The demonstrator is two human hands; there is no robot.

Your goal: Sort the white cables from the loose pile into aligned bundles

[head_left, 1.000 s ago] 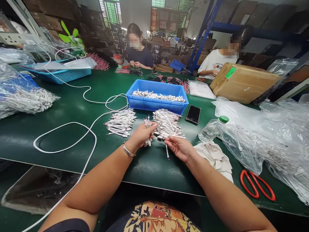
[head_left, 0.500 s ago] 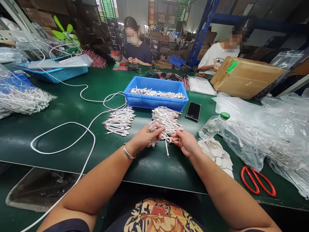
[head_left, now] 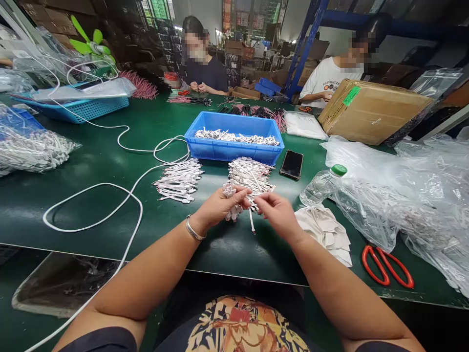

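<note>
Bristling cable bundle (head_left: 233,212) — mostly white

There are two loose piles of white connector cables (head_left: 179,180), one smartphone (head_left: 291,165), one green-capped bottle (head_left: 318,187), one turquoise basket (head_left: 97,110), one green-bladed fan (head_left: 95,48) and one silver bangle (head_left: 193,231).

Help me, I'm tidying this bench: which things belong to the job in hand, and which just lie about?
Apparently in use:
bunch of white connector leads in the left hand
left pile of leads
right pile of leads
blue plastic bin

Apparently lying about:
smartphone
green-capped bottle
red-handled scissors
cream cloth
</note>
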